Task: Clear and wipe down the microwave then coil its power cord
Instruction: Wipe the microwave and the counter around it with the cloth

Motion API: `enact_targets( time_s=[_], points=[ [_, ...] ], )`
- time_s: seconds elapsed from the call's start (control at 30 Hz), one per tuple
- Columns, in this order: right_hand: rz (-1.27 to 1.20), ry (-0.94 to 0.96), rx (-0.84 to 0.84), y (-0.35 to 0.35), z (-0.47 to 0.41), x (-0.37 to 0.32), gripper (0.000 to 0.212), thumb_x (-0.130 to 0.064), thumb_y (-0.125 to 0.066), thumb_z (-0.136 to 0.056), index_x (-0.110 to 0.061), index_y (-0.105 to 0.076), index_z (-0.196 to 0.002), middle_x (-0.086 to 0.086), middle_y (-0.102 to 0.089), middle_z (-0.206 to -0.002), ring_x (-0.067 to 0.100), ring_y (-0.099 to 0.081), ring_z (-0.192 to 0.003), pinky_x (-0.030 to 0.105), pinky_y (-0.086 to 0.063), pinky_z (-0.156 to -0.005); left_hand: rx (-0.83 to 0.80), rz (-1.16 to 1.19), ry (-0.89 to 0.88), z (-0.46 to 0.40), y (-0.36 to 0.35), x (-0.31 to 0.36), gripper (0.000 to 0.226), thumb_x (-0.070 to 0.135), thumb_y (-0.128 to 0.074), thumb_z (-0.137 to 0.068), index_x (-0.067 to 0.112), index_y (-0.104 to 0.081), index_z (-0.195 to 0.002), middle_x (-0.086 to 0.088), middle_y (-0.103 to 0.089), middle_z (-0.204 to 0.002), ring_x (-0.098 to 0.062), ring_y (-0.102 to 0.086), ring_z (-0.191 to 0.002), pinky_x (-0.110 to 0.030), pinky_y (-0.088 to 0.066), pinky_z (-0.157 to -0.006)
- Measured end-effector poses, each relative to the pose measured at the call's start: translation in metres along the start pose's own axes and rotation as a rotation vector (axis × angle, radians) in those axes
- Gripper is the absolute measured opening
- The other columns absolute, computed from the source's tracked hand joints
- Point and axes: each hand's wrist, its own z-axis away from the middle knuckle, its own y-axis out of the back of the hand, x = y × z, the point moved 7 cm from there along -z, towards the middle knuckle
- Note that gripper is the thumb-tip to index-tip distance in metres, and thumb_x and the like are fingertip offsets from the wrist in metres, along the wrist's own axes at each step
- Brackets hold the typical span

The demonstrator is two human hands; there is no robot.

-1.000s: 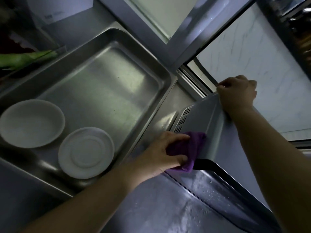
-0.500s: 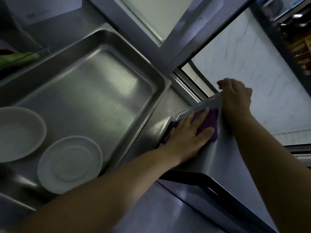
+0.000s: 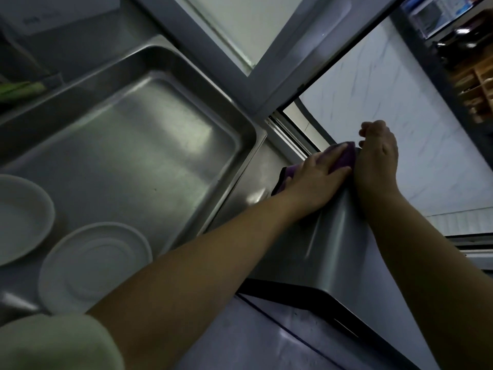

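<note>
- Microwave (image 3: 344,252), a grey metal box, sits at the right of the counter, just beside the big steel tray (image 3: 241,166); its long axis runs from the lower right of the view up toward the far corner by the window frame (image 3: 269,76); its dark front edge faces the lower left
- purple cloth (image 3: 344,158) lies on the microwave's far upper corner, bunched under the left hand, with one end trailing down the near side toward the counter
- left hand (image 3: 317,180) lies flat on the cloth, fingers straight and together, pressing it onto the metal; the fingertips point toward the far corner
- right hand (image 3: 378,158) is at that same far corner, touching the cloth's edge; its fingers curl over the back edge of the microwave, gripping it, knuckles raised
- both forearms reach in from the bottom, bare; a pale green sleeve (image 3: 56,343) shows at the lower left
- steel tray holds two white dishes at its near left end: a shallow bowl (image 3: 21,217) and an upturned plate (image 3: 93,265), close together but apart
- marbled white wall (image 3: 400,102) stands behind the microwave
</note>
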Motion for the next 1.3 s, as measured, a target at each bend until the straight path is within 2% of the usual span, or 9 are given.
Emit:
enact_targets(
  time_s=[0.13, 0.3, 0.4, 0.53, 0.6, 0.67, 0.77, 1.0, 1.3],
  points=[
    [-0.057, -0.053, -0.007, -0.001, 0.001, 0.006, 0.058, -0.054, -0.019, -0.082, -0.024, -0.056, -0.115, -0.005, -0.054, -0.119, 0.019, -0.047, -0.117, 0.049, -0.035, -0.106, 0.025, -0.050, -0.064, 0.005, -0.004, -0.009, 0.055, 0.069, -0.027, -0.075, 0.064, -0.014, -0.129, 0.010, -0.022, -0.150, -0.026, -0.019, -0.139, -0.059, -0.016, -0.109],
    [-0.020, -0.034, -0.038, -0.002, 0.001, 0.007, 0.065, -0.058, -0.013, -0.085, -0.024, -0.054, -0.121, -0.002, -0.053, -0.126, 0.019, -0.046, -0.119, 0.049, -0.033, -0.107, 0.013, 0.091, -0.014, -0.014, 0.005, -0.036, 0.051, 0.059, -0.038, -0.073, 0.059, -0.035, -0.124, 0.002, -0.050, -0.128, -0.023, -0.046, -0.117, -0.055, -0.035, -0.100],
    [-0.004, -0.004, -0.045, -0.003, -0.002, 0.008, 0.066, -0.057, -0.010, -0.085, -0.024, -0.055, -0.121, -0.001, -0.053, -0.126, 0.020, -0.046, -0.120, 0.048, -0.032, -0.108, 0.029, 0.050, 0.082, -0.015, 0.009, -0.076, 0.055, 0.063, -0.036, -0.071, 0.065, -0.027, -0.125, 0.004, -0.040, -0.141, -0.019, -0.037, -0.126, -0.051, -0.028, -0.107],
    [0.071, 0.081, -0.082, -0.006, -0.008, 0.008, 0.059, -0.047, -0.012, -0.089, -0.018, -0.055, -0.117, 0.005, -0.054, -0.122, 0.023, -0.046, -0.116, 0.041, -0.034, -0.104, 0.009, 0.043, 0.153, -0.012, 0.012, -0.106, 0.074, 0.065, -0.035, -0.068, 0.048, -0.025, -0.139, 0.000, -0.032, -0.149, -0.018, -0.025, -0.136, -0.038, -0.019, -0.113],
    [0.165, 0.095, -0.096, -0.009, -0.011, 0.008, 0.040, -0.034, -0.024, -0.097, -0.015, -0.058, -0.098, 0.009, -0.056, -0.103, 0.024, -0.047, -0.102, 0.034, -0.033, -0.092, 0.022, 0.056, 0.167, -0.011, 0.014, -0.103, 0.073, 0.061, -0.036, -0.071, 0.045, -0.026, -0.141, 0.000, -0.031, -0.149, -0.017, -0.024, -0.137, -0.037, -0.018, -0.113],
    [0.216, 0.082, -0.094, -0.010, -0.014, 0.010, 0.032, -0.022, -0.033, -0.095, -0.020, -0.045, -0.065, 0.006, -0.043, -0.077, 0.021, -0.041, -0.085, 0.035, -0.031, -0.078, 0.046, 0.070, 0.175, -0.006, 0.013, -0.097, 0.069, 0.059, -0.033, -0.075, 0.044, -0.026, -0.141, 0.002, -0.029, -0.151, -0.018, -0.024, -0.138, -0.044, -0.016, -0.114],
    [0.293, 0.077, -0.069, -0.011, -0.014, 0.008, 0.036, -0.020, -0.034, -0.093, -0.028, -0.031, -0.058, 0.003, -0.038, -0.081, 0.019, -0.036, -0.085, 0.036, -0.026, -0.075, 0.055, 0.139, 0.169, 0.003, 0.010, -0.084, 0.067, 0.057, -0.032, -0.076, 0.043, -0.027, -0.141, 0.003, -0.026, -0.151, -0.018, -0.025, -0.138, -0.051, -0.017, -0.113],
    [0.165, 0.032, -0.036, -0.003, -0.010, 0.005, 0.035, -0.027, -0.032, -0.097, -0.010, -0.061, -0.108, 0.009, -0.056, -0.118, 0.027, -0.046, -0.115, 0.046, -0.033, -0.105, 0.029, 0.084, -0.007, 0.030, 0.001, -0.022, 0.064, 0.062, -0.027, -0.075, 0.050, -0.025, -0.138, 0.006, -0.026, -0.151, -0.017, -0.021, -0.139, -0.050, -0.016, -0.114],
    [-0.006, -0.017, -0.066, -0.002, -0.003, 0.007, 0.036, -0.033, -0.033, -0.095, -0.023, -0.062, -0.113, 0.003, -0.055, -0.127, 0.022, -0.043, -0.123, 0.044, -0.030, -0.110, 0.017, 0.017, -0.046, 0.042, 0.004, -0.035, 0.070, 0.061, -0.029, -0.073, 0.046, -0.023, -0.141, 0.007, -0.027, -0.151, -0.013, -0.021, -0.139, -0.044, -0.016, -0.115]
  ],
)
